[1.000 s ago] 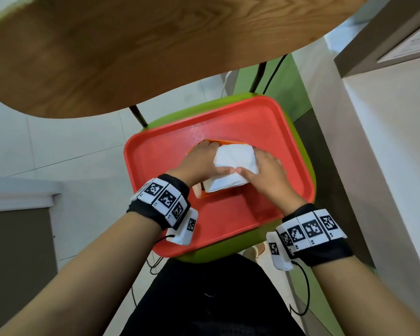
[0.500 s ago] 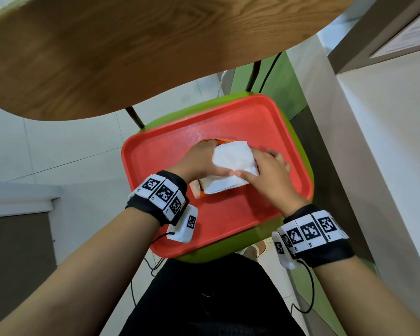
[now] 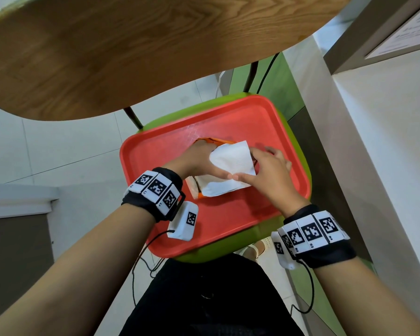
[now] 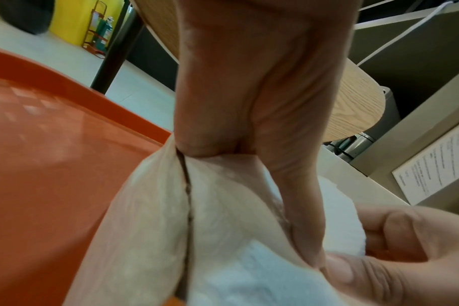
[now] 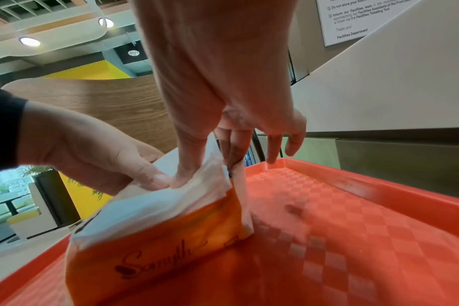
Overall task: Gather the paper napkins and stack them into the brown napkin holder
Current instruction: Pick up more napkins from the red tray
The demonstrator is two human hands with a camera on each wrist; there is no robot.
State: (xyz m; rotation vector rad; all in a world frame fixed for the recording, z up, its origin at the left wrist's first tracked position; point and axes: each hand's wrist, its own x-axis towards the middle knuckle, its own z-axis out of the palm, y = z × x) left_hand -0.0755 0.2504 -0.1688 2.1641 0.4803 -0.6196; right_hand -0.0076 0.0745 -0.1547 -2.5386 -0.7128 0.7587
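A: Napkins point(image 3: 230, 163) first. White stack stands in an orange pack point(image 5: 155, 244) on the red tray point(image 3: 228, 221). Head view hides most of the pack behind both hands; only an orange edge shows at top and at the lower left corner.

B: Printing on the pack?

A: Dark script on the side in the right wrist view, partly cut by the fold; not fully readable. Whether this pack is the brown napkin holder, cannot tell.

B: Left hand point(image 3: 197, 161)?

A: Thumb lies along the near face of the stack, the other fingers go behind it and are out of sight in the head view. Left wrist view shows the thumb pressed into the paper point(image 4: 218, 227), which bulges on either side. So it grips the napkins from the left.

B: Right hand point(image 3: 269, 175)?

A: Thumb point(image 5: 186, 163) and forefinger pinch the top right of the stack, thumb tip touching the left thumb tip. The two outer fingers point(image 5: 288, 142) stick out, spread, touching nothing.

B: Surroundings?

A: Tray sits on a green seat point(image 3: 223, 253); wooden tabletop point(image 3: 131, 49) fills the upper head view, blurred. Wall notice point(image 5: 354, 18) is cut off at the frame edge.
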